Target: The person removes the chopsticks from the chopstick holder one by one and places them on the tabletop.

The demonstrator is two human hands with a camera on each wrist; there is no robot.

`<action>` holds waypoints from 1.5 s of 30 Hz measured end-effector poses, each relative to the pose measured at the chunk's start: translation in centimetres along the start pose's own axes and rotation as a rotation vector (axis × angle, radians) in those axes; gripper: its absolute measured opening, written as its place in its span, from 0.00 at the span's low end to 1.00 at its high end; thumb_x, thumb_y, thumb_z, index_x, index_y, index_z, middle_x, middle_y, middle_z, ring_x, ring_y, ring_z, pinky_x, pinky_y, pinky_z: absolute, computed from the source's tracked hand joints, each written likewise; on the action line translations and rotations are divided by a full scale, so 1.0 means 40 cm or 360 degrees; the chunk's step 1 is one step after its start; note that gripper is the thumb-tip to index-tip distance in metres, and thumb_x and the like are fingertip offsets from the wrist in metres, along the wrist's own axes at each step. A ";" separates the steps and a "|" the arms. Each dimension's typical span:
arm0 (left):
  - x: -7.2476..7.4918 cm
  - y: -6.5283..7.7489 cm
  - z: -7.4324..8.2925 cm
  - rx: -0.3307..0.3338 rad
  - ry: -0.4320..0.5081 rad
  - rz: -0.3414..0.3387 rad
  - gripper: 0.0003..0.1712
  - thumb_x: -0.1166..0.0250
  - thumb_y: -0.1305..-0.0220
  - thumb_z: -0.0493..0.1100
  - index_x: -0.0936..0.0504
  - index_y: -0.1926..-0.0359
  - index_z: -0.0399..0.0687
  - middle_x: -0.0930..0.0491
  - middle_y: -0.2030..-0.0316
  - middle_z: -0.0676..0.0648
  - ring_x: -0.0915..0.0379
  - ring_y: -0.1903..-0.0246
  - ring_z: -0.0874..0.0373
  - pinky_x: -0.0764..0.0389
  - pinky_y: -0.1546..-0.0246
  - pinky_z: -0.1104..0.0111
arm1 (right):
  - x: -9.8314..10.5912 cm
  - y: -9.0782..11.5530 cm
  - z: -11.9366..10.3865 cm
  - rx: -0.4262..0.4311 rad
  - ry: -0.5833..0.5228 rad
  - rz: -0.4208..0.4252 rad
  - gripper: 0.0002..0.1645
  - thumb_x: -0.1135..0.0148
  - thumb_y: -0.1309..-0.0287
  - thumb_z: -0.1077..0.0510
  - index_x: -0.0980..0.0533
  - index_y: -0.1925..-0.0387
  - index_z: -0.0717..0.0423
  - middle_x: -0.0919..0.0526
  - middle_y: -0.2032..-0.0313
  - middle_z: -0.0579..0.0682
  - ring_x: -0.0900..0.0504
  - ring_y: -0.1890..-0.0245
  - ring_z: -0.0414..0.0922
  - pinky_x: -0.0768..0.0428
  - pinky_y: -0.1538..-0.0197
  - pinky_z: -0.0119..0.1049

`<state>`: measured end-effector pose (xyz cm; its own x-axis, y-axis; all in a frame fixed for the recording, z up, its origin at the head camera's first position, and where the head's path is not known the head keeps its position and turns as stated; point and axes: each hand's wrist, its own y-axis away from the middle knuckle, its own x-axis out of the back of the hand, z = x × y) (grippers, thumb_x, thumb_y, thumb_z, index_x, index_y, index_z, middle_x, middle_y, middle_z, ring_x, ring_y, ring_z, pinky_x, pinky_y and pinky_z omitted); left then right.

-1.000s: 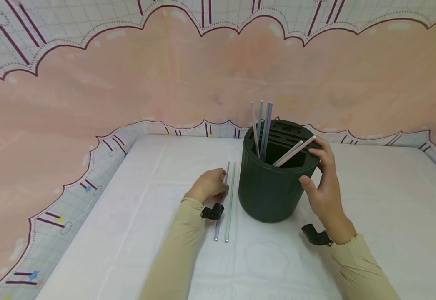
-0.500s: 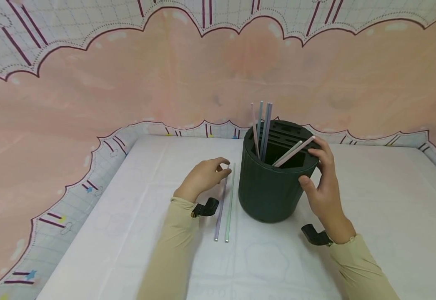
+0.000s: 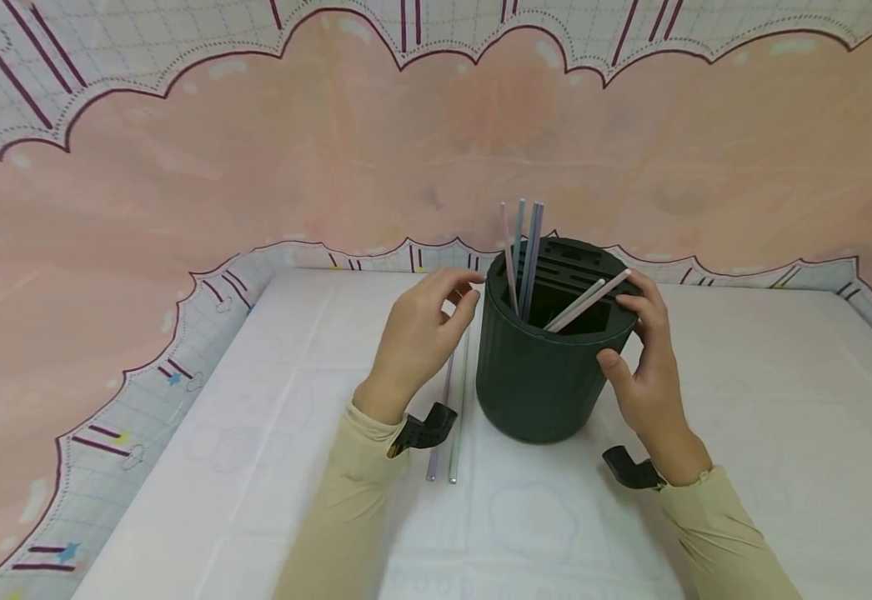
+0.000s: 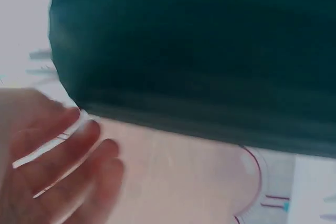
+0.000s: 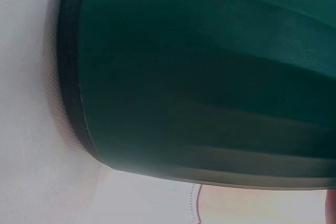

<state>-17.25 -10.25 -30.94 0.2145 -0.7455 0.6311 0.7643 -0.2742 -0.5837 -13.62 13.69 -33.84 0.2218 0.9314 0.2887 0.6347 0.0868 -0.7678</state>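
A dark green utensil holder, with slots across the back of its top, stands tilted slightly on the white table. My right hand grips its right rim, fingers over the top edge and thumb against the side. My left hand is raised at the holder's left rim, fingers loosely bent and holding nothing; its fingers show beside the green wall in the left wrist view. Several pastel chopsticks stand in the front compartment, and a pink chopstick leans toward my right hand.
A purple chopstick and a green chopstick lie side by side left of the holder, partly hidden by my left hand and wrist camera. Patterned peach cloth hangs behind the white-covered table.
My left hand has left the purple chopstick on the table and risen forward to the holder's left rim. My right hand has stayed on the holder.
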 end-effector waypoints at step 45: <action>-0.050 0.008 0.149 -0.0376 -0.0138 0.0098 0.11 0.45 0.37 0.47 0.20 0.59 0.49 0.21 0.64 0.56 0.30 0.61 0.65 0.36 0.61 0.69 | 0.006 -0.006 0.014 0.0016 -0.0019 -0.0015 0.44 0.50 0.45 0.36 0.42 0.47 0.71 0.46 0.37 0.59 0.46 0.38 0.56 0.41 0.41 0.35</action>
<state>-13.81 -5.22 -29.33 0.3154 -0.7129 0.6263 0.5873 -0.3718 -0.7189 -14.15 14.10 -33.90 0.2067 0.9347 0.2893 0.6293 0.0994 -0.7708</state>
